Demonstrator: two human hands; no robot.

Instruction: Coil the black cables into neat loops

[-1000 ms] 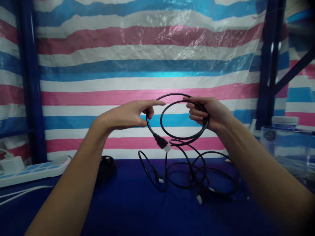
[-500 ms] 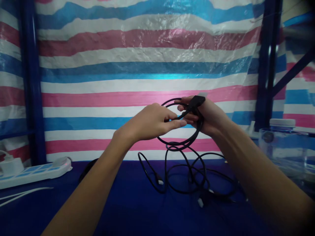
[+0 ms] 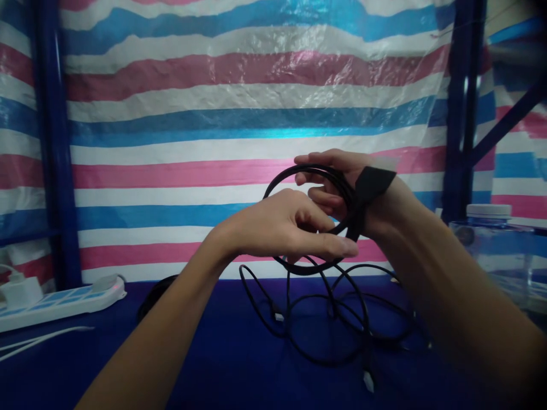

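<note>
From the head view, the right hand (image 3: 351,163) grips a coiled, glossy black cable (image 3: 318,168) in its curled fingers, up above the dark blue tabletop (image 3: 239,370); a broad black plug (image 3: 374,185) lies across that wrist; the left hand (image 3: 290,228) grasps the coil's lower part between thumb and fingers; below, loose black cable loops (image 3: 335,364) sprawl, near a white-and-blue power strip (image 3: 72,304).

A held cable (image 3: 368,188) is above loose cables (image 3: 277,315) on the table (image 3: 231,364), with a power strip (image 3: 60,304) at left, a container (image 3: 489,253) at right, a sheet (image 3: 256,122) behind.
</note>
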